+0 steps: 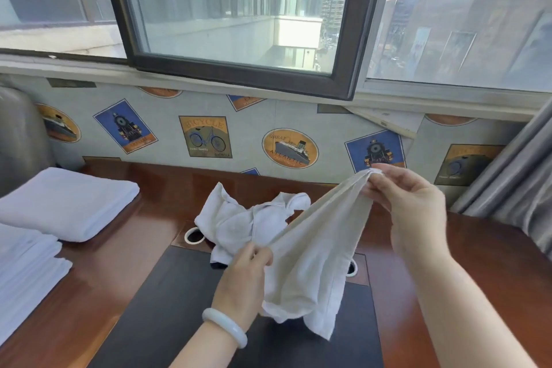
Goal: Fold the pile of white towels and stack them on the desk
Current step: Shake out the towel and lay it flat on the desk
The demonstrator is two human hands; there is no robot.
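Hanging between both hands' fingers (377, 185): white towel (310, 248).

The raised towel (310, 242) was thin woven cloth, off-white and matt, with a stitched hem. The crumpled towel (239, 224) and the folded towels (65, 203) were whiter, thicker cloth with a soft matt nap. The desk (89, 293) was reddish-brown wood under a glossy lacquer that carried reflections. Its centre pad (167, 308) was dark, smooth and matt. The cable grommet (187, 236) looked like white plastic. The bangle (224, 327) was pale, smooth and glossy. The wall covering (254, 116) was matt printed paper. The curtain (513, 176) was grey cloth.
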